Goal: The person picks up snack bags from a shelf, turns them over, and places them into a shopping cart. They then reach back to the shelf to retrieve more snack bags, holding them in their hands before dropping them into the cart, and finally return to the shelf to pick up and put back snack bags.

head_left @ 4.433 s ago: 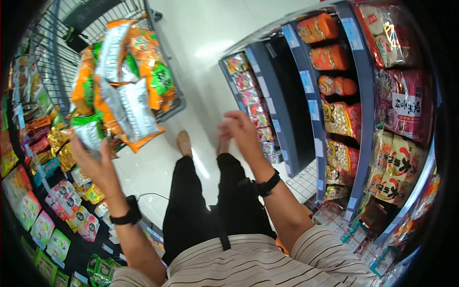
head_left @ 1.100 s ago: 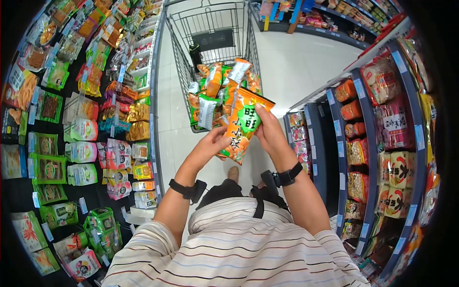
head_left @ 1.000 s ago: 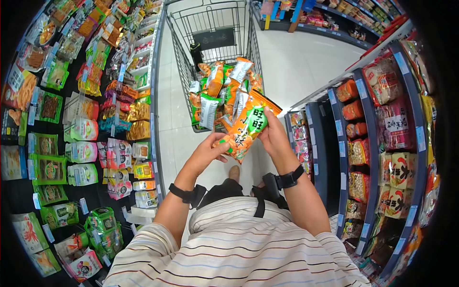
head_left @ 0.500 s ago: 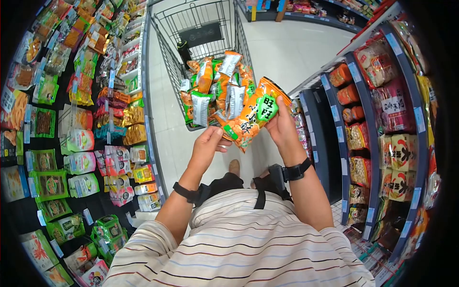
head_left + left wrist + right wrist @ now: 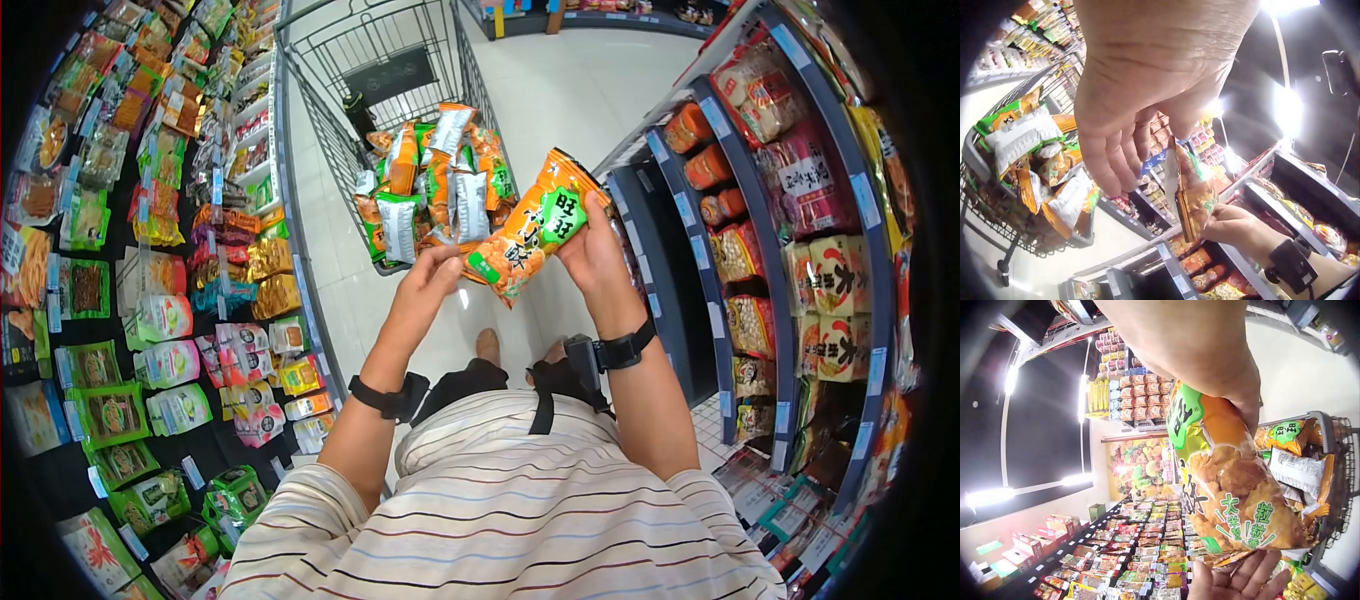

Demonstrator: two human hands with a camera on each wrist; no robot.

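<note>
An orange bag of rice crackers with a green emblem is held up in front of the body, tilted with its top to the right. The right hand grips its right side, thumb on the printed front. At the lower left corner the left hand pinches the edge between thumb and fingers. In the right wrist view the front of the bag faces the camera, the left fingers along its bottom edge. Beyond the hands, a wire shopping cart carries many similar orange, green and silver bags.
Shelves of packaged snacks run along the left. A dark shelf unit on the right bears orange jars and bags. Pale floor tiles lie between them, with the person's shoes below the bag.
Both hands held nothing earliest; a second ago they held the bag. Since then the bag has turned and shifted right, and the cart sits further left in view.
</note>
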